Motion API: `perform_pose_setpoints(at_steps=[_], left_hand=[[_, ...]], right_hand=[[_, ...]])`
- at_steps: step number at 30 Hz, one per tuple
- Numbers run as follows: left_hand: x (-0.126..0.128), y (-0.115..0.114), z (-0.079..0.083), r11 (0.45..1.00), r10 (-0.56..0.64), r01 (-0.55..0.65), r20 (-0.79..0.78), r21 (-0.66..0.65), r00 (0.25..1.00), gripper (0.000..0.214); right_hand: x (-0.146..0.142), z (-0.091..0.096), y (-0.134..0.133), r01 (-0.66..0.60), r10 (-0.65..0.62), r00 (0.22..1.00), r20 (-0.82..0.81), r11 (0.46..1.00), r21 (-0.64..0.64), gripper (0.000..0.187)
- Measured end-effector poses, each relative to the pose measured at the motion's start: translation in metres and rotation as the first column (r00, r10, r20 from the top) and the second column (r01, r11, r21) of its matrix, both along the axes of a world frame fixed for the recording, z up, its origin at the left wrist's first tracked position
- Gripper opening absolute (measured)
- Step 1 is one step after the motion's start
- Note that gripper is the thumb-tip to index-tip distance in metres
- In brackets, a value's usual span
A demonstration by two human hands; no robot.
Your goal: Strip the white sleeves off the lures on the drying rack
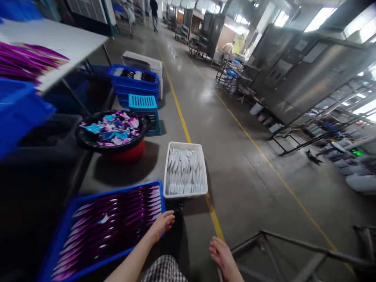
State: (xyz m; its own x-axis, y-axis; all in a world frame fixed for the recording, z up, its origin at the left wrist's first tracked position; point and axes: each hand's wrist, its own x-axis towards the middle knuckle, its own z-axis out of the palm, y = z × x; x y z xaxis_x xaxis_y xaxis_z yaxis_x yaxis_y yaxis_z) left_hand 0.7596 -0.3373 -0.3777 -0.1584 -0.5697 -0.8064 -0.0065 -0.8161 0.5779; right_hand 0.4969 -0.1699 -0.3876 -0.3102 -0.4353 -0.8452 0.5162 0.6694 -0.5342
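A: What is seen of the left hand?

B: It is laid against the right-hand corner of a blue crate at the lower left of the frame, fingers slightly bent. Whether the rim is gripped cannot be told.

A: And the crate's load?

B: It is filled with rows of glossy purple packets, laid flat and overlapping.

A: The right hand?

B: It is held loose and slack at the bottom centre, with nothing in it, above bare floor and just left of a grey metal frame. A checked garment is seen between the two forearms.

A: What is found further out?

B: A white tray of pale packets is set just above the crate's far right corner, beside a yellow floor line. To its left, a black basin heaped with pink and blue scraps is carried on a red base. Behind that, a teal slatted stool and stacked blue crates are placed. At the upper left, more purple packets are spread on a white table.
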Motion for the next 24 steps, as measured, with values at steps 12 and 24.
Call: perform_pose_setpoints(at_steps=[12,24], left_hand=[[-0.124,-0.229,-0.264,0.924,-0.373,0.377,0.386,0.07,0.843,0.041],[-0.182,-0.244,-0.427,0.874,-0.43,0.486,0.466,0.001,0.773,0.038]], right_hand=[[-0.077,-0.249,-0.329,-0.285,0.301,0.921,-0.246,0.953,0.1,0.045],[-0.046,-0.426,-0.387,-0.505,0.709,0.503,-0.494,0.706,0.498,0.067]])
